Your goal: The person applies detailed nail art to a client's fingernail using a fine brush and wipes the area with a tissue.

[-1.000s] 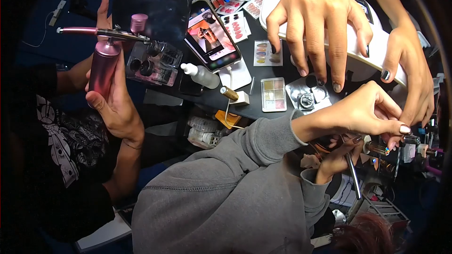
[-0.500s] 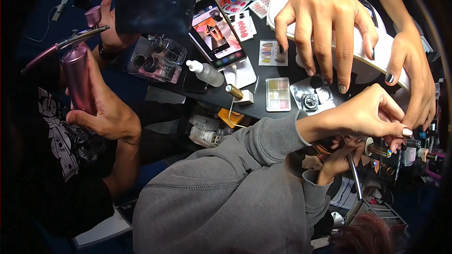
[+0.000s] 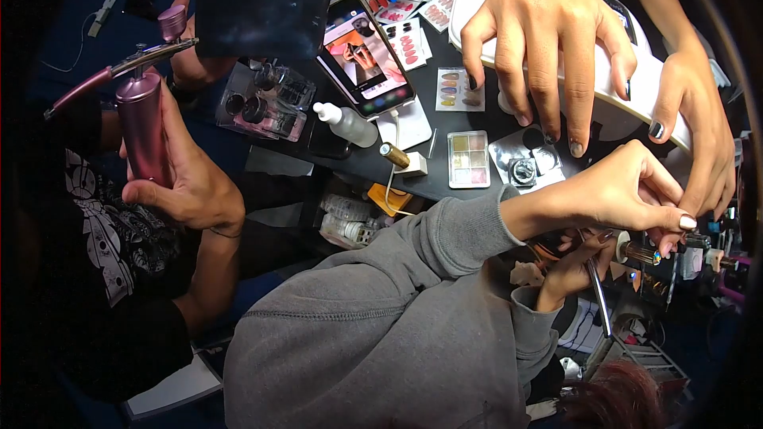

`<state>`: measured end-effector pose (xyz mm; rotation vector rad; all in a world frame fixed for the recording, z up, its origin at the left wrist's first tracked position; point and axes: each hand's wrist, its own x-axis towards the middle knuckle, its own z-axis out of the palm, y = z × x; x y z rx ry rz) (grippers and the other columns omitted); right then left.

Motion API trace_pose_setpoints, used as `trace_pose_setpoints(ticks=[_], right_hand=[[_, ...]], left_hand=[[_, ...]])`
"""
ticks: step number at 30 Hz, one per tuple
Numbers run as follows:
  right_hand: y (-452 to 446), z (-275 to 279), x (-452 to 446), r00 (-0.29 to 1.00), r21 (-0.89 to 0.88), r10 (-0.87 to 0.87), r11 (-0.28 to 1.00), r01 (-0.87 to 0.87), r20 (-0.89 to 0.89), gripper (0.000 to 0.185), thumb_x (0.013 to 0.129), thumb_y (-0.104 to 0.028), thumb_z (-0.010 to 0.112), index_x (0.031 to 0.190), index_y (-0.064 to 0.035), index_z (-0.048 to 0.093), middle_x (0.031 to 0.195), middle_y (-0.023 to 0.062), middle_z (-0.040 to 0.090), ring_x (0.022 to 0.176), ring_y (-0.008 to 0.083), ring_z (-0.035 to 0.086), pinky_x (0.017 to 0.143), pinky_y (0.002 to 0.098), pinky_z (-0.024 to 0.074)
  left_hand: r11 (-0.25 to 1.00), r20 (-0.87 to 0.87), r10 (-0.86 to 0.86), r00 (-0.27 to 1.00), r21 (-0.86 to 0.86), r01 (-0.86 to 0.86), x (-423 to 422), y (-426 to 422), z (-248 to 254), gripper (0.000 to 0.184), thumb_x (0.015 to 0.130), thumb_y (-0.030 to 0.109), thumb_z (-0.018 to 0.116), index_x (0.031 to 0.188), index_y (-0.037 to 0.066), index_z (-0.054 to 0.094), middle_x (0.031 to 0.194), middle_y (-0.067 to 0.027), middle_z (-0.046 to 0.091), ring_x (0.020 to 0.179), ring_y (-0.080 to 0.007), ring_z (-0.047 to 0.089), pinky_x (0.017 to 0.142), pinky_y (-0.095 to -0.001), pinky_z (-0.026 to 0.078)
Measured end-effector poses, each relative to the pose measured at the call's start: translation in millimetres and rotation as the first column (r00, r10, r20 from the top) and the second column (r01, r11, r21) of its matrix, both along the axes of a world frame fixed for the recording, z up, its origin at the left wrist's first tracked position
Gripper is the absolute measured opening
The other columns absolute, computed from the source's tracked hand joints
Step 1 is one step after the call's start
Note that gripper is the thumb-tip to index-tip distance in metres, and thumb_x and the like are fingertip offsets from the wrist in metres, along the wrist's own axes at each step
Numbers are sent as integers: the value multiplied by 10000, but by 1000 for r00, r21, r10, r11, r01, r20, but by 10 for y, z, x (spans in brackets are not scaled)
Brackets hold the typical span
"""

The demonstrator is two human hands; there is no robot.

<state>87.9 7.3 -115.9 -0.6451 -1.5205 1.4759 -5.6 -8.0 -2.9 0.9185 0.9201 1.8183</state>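
My right hand (image 3: 199,191), at the left of the view, is wrapped round a pink metallic airbrush (image 3: 141,127). The airbrush stands upright, with its small cup and thin nozzle on top. Near the nozzle, my left hand (image 3: 193,56) grips a black phone-like device (image 3: 266,12) with a dark, smudged screen. Part of this hand is hidden behind the device; a fingertip shows at its upper edge. On the table beside it, a lit phone (image 3: 367,56) shows a picture. A clear box (image 3: 266,99) with small jars and a dropper bottle (image 3: 347,124) are close by.
Across the table (image 3: 437,183), a co-worker's hand (image 3: 604,199) pinches another person's finger; their other hand (image 3: 580,266) holds a slim brush (image 3: 598,298). The co-worker's grey sleeve (image 3: 358,302) fills the lower middle. Another person's hand (image 3: 548,40) rests on a white lamp (image 3: 477,0). A glitter palette (image 3: 469,160) lies between.
My right hand and the airbrush have shifted right and slightly up, so the nozzle is closer to the black device. The device and the other people's hands look nearly unchanged.
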Motion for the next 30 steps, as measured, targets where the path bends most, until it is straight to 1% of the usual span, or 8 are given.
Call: trace_pose_setpoints(ticks=[2,8,13,17,19,20,22,30], right_hand=[[5,-21,1,1000,-65,-9,998,9,4,275,850,-250,343,695,-31,401,540,23,457,417,47,369,397,154,286],[7,0,8,1000,15,16,1000,-16,4,273,850,-248,343,696,-31,402,539,15,442,425,44,362,398,156,276],[-1,10,3,1000,3,25,1000,-25,-7,263,852,-235,341,702,-29,405,539,10,436,426,41,355,396,156,270],[-2,-8,7,1000,3,28,1000,-28,-9,252,852,-224,339,718,-24,415,555,13,452,432,39,365,396,151,275],[1,-24,5,999,-5,31,1000,-31,-19,251,852,-223,340,722,-24,417,559,15,456,434,39,369,396,149,277],[3,-28,8,999,-12,33,999,-33,-27,249,852,-223,341,726,-23,419,564,16,460,436,39,372,396,148,279],[7,-26,4,999,-1,28,1000,-28,-19,247,852,-221,342,725,-24,420,564,16,460,434,39,371,393,147,279],[15,-45,-2,999,3,22,1000,-22,-36,255,852,-227,339,721,-23,417,555,18,453,419,40,370,381,144,282]], left_hand=[[1000,22,-10,1000,17,10,1,4,-12,174,731,127,560,752,-46,568,615,-47,559,557,-75,530,521,-162,421],[1000,-11,13,1000,3,-13,-1,-23,13,185,725,130,565,797,-40,573,612,-37,557,549,-55,511,513,-152,410],[999,1,15,1000,31,-15,3,-7,-14,172,726,120,562,782,-42,572,606,-41,555,547,-61,518,513,-157,419],[1000,1,7,1000,-20,-7,-5,-35,26,162,728,105,558,775,-50,564,604,-46,552,545,-74,526,518,-162,425],[1000,28,2,1000,22,-2,-8,-22,22,164,729,101,555,783,-54,561,607,-48,551,546,-74,527,521,-162,425],[999,-28,38,999,-9,-38,-7,-42,42,164,730,100,554,784,-55,560,608,-48,550,548,-74,527,522,-162,426],[999,82,-4,997,-52,8,0,-56,98,163,730,100,555,781,-55,560,608,-49,550,547,-73,526,522,-162,425],[1000,58,1,998,-15,0,-78,-117,235,162,723,105,562,752,-54,558,602,-54,553,541,-75,531,514,-160,424]])
